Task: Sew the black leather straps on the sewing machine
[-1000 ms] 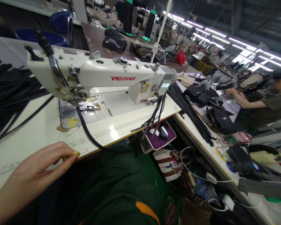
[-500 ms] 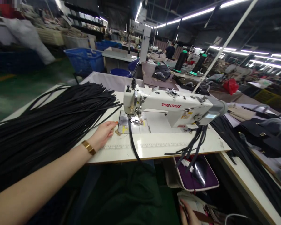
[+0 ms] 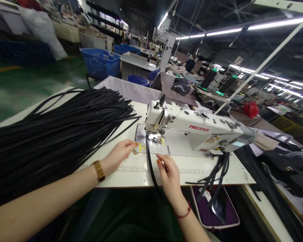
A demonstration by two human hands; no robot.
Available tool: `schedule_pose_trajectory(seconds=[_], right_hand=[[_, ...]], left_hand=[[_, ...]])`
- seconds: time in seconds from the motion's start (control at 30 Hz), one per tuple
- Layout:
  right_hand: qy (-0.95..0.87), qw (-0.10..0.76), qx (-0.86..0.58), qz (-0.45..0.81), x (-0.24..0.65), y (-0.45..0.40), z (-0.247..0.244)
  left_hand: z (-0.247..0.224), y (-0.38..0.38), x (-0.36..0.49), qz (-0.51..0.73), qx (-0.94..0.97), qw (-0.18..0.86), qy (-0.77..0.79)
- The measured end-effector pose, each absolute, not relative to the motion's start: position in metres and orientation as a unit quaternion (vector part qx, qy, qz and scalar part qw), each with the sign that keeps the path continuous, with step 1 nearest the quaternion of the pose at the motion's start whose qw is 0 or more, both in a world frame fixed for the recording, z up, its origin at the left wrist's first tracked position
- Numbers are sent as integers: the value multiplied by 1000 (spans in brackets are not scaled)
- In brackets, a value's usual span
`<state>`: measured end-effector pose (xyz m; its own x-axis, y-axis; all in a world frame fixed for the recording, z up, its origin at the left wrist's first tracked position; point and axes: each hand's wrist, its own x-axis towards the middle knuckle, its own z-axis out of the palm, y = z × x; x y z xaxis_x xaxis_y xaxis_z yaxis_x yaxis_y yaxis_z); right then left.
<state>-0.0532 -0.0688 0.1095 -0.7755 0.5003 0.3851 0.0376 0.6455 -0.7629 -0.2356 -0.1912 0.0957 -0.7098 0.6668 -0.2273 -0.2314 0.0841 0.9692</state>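
Strap [image 3: 149, 161] runs down from the needle of the sewing machine [image 3: 192, 129], over the worktop [image 3: 138, 176]. Your left hand [image 3: 120, 154], fingertips pinched, is left of the needle; your right hand [image 3: 168, 171], fingers curled, is just beside the strap.

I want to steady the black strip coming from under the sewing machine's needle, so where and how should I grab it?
I'd pinch the black strip midway between needle and table edge, thumb and finger across its narrow width, coming from the right. It's slender, that stretch is exposed, and the right hand is just beside it.
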Motion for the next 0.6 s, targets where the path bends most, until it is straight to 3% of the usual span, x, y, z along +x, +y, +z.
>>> schedule_pose_trajectory(seconds=[0.27,0.6], right_hand=[[-895,275,-85,340,-150,-50,104],[-874,162,-90,450,-173,-21,87]], left_hand=[[85,-199,-254,688,170,257,657],[82,-170,-264,699,209,253,635]])
